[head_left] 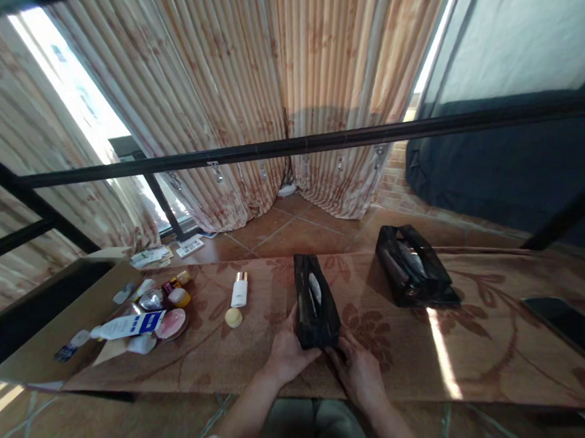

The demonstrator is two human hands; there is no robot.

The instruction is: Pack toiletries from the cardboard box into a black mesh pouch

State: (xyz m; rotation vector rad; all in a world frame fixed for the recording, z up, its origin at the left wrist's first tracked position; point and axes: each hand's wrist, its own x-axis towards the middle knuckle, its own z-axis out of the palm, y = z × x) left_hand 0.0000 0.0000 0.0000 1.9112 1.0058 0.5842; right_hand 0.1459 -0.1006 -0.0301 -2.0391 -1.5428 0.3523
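Note:
A narrow black pouch [314, 300] stands upright on the patterned tabletop [403, 353], its top open toward me. My left hand [287, 355] grips its near left side, fingers curled against it. My right hand [359, 370] holds the near right corner, fingers closed on it. A second black pouch [412, 267] lies open farther back on the right, apart from both hands.
A white tube [239, 290] and a small yellow round lid [233, 317] lie left of the pouch. A pile of cosmetics [150, 316] sits at the table's left end. A dark flat device [568, 325] lies at far right. Black bars [328, 141] cross the view before the curtains.

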